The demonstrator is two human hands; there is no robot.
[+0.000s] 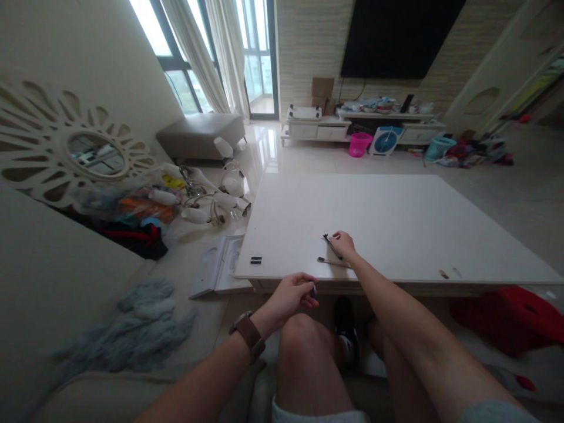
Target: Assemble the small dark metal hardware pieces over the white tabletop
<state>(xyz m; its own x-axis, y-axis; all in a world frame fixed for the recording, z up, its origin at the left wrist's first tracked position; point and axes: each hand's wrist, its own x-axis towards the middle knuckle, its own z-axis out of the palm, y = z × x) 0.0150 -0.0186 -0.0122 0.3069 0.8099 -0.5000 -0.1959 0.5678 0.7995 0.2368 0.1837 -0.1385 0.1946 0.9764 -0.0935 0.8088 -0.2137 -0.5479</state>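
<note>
**Dark stick [335,251] in right hand [343,243], at the near side of the table [352,202]**

Step, as I judged it: handling the dark stick just above or on the tabletop; contact unclear. The right hand had it pinched in the fingertips. The left hand [294,294], off the table's near edge, had its fingers curled around a dark piece [313,291], too hidden to identify.

Next move, my estimate: it called for a steady pinch and, if both hands were needed, for the left to rise past the edge.

In the way: a pale stick [333,263] with a dark tip, partly under the right wrist, close by the dark stick.

Around: two dark strips [256,260] at the left corner; a brown scrap [443,274] to the right; a lamp [227,201] on the floor, beyond the left side.
</note>
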